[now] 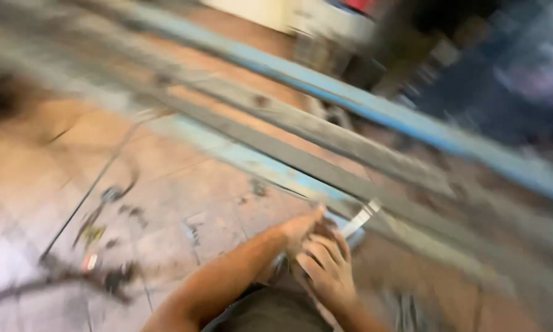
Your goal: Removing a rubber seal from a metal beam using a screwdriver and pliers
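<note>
Down low in the head view, both hands meet over a small shiny metal strip, though heavy blur smears every outline. The left hand comes in along a bare forearm from the lower left, its fingers bunched at the near end of the strip; whether that grip is clenched on the strip or only touching it, I cannot tell. The right hand sits just below and against the left, back of the hand up, fingers curled towards the same spot; its grip is likewise too blurred to read. The strip pokes out up and to the right from between the two hands, lying against the near edge of a long grey bar.

That bar runs on a slant from the upper left to the lower right, with a blue bar beyond it on much the same slant and a paler blue bar nearer. Under all of them lies a tiled floor, brownish and stained. A dark cable trails over the floor at the left, well apart from the hands, with small scraps beside it.
</note>
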